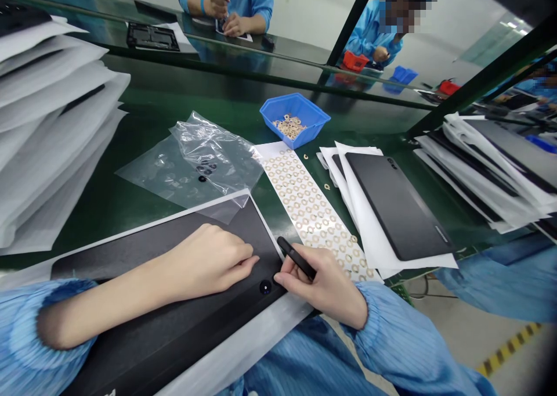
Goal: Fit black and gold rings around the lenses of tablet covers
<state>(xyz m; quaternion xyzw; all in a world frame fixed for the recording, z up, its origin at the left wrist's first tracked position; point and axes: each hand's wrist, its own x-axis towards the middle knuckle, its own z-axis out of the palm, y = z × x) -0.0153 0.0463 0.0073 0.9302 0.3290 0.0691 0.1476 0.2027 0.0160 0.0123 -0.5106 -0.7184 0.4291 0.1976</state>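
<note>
A black panel (174, 320) lies on a white sheet at the near edge of the green table. My left hand (209, 259) rests on the panel with its fingers curled and pressed together, fingertips near the panel's right end. My right hand (324, 285) is closed round a slim black tool (296, 258), its tip close to a round hole (265, 287) in the panel. A white strip (311, 210) covered with small gold rings lies just right of the panel.
A blue tray (295, 117) of loose rings stands behind the strip. Clear plastic bags (195, 164) lie centre-left. White-wrapped stacks (47, 123) rise at left; another black panel (398, 204) and stacked panels (487, 164) lie right. Other people in blue work across the table.
</note>
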